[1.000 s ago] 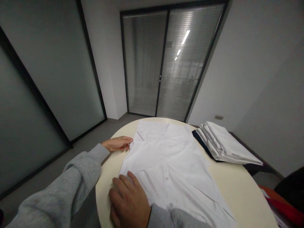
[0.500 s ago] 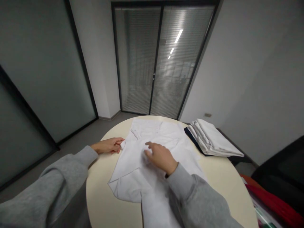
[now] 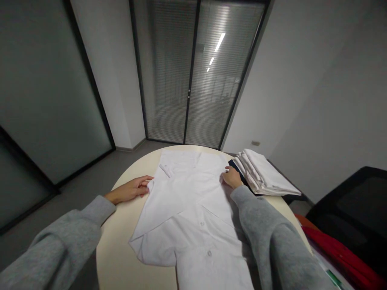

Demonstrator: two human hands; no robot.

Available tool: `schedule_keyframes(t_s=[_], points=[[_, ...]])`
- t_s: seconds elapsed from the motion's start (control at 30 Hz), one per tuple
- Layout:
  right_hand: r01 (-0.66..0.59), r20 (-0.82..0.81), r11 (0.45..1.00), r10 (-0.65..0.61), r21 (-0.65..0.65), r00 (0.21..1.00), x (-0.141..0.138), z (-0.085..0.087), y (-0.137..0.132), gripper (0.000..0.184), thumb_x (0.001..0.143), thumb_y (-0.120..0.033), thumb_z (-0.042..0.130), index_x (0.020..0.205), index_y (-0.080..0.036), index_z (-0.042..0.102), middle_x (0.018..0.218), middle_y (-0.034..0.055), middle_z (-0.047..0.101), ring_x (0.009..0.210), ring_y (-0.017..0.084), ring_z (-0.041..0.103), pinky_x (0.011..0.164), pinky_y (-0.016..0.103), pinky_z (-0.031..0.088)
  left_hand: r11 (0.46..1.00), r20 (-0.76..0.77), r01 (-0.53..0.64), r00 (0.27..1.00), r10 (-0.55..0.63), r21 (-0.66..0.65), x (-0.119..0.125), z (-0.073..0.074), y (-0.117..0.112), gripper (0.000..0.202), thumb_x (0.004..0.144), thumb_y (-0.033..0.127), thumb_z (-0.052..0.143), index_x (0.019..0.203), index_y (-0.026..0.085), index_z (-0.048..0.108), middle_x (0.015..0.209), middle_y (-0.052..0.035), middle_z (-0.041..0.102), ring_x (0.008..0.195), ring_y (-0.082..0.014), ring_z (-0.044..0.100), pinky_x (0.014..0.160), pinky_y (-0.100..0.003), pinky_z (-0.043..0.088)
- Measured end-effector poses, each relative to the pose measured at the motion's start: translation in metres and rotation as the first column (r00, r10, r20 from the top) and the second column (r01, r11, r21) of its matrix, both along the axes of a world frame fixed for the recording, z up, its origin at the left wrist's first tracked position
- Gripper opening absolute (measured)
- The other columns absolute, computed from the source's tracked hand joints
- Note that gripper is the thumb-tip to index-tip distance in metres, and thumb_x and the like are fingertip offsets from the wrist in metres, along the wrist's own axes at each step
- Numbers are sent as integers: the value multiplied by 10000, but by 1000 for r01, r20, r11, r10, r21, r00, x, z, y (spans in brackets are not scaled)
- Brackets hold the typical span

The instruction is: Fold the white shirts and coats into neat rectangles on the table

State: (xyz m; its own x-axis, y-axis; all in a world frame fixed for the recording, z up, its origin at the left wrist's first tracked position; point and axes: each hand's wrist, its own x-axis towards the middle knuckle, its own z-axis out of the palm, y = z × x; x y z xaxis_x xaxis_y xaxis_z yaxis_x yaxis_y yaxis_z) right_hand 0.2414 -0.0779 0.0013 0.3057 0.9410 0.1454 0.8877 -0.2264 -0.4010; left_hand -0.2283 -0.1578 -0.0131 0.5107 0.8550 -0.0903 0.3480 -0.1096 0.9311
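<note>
A white button-up shirt (image 3: pixel 187 185) lies spread over the round table, its lower part running off toward me. Small buttons show down its near middle, and a narrow slit or placket sits at the upper left. At the shirt's left edge, my left hand (image 3: pixel 133 189) pinches a bit of the cloth between thumb and fingers. Over on the right edge, beside the folded stack, my right hand (image 3: pixel 232 177) has its fingers curled onto the cloth. Its fingertips are partly hidden.
A stack of folded white cloth (image 3: pixel 269 173) rests on something dark at the table's right rim. The cream tabletop (image 3: pixel 117 249) is round. At lower right stand a black chair (image 3: pixel 353 209) and a red item (image 3: pixel 341 253). A glazed door (image 3: pixel 187 80) is beyond.
My right hand has moved from above the shirt's middle to its right edge and closed on the cloth there. The left hand keeps its hold. The view has shifted slightly.
</note>
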Motion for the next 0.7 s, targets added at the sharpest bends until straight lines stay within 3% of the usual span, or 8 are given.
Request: schedule_keyframes(t_s=[0.1,0.27,0.37,0.43,0.5,0.6,0.67,0.7], points=[[-43,7,991,42,124,999,3,7,-5,492,879,-233,500,1351,-136,600,1128,137,733,1027,254,686,894,329,494,998,26,-55,998,55,-21,-3,-5,3,604,781,371,678,1331,187,513,815,35,566,638,-122,442,591,-246,336],[-80,56,961,68,266,996,18,34,-25,482,871,-227,461,1326,-151,601,1004,112,721,920,262,670,855,354,485,994,-11,-99,995,99,42,-7,-11,5,534,834,354,610,1337,185,549,687,64,488,578,-126,397,559,-248,286],[-98,176,937,40,337,984,26,46,-34,483,887,-216,475,1352,-139,579,1108,159,707,1004,286,661,872,376,479,983,-20,-162,986,164,84,-4,-11,3,465,904,450,554,1262,162,623,667,46,470,597,-142,413,567,-257,282],[-110,284,962,35,251,958,27,49,-39,456,922,-227,488,1364,-150,572,1188,191,681,1037,308,659,860,401,481,976,-30,-184,982,188,115,-1,-11,2,454,907,494,557,1198,161,660,725,19,521,652,-155,457,597,-262,310],[-96,397,993,61,71,916,21,48,-44,393,947,-234,508,1321,-167,609,1232,214,652,1064,340,652,854,437,481,975,-50,-168,983,177,144,1,-12,2,435,889,497,586,1159,167,673,742,17,538,676,-161,471,626,-264,326],[-119,548,992,128,-52,827,-7,47,-60,322,959,-235,549,1253,-161,659,1299,240,604,1184,393,591,934,505,455,974,-57,-145,986,157,173,1,-15,3,412,874,477,619,1140,167,672,674,52,466,628,-150,423,612,-261,297],[-275,584,961,247,-43,773,-40,48,-82,355,970,-253,566,1305,-159,634,1395,236,557,1273,395,528,1030,528,407,969,-42,-151,986,162,198,1,-17,4,397,870,462,634,1131,165,672,660,62,430,612,-144,398,604,-262,284],[-406,574,912,363,-57,735,-60,48,-98,384,976,-262,568,1344,-161,612,1452,222,527,1306,381,503,1076,518,380,966,-32,-154,986,165,209,0,-18,5,391,869,455,640,1127,164,674,663,63,424,612,-142,394,606,-262,285]])
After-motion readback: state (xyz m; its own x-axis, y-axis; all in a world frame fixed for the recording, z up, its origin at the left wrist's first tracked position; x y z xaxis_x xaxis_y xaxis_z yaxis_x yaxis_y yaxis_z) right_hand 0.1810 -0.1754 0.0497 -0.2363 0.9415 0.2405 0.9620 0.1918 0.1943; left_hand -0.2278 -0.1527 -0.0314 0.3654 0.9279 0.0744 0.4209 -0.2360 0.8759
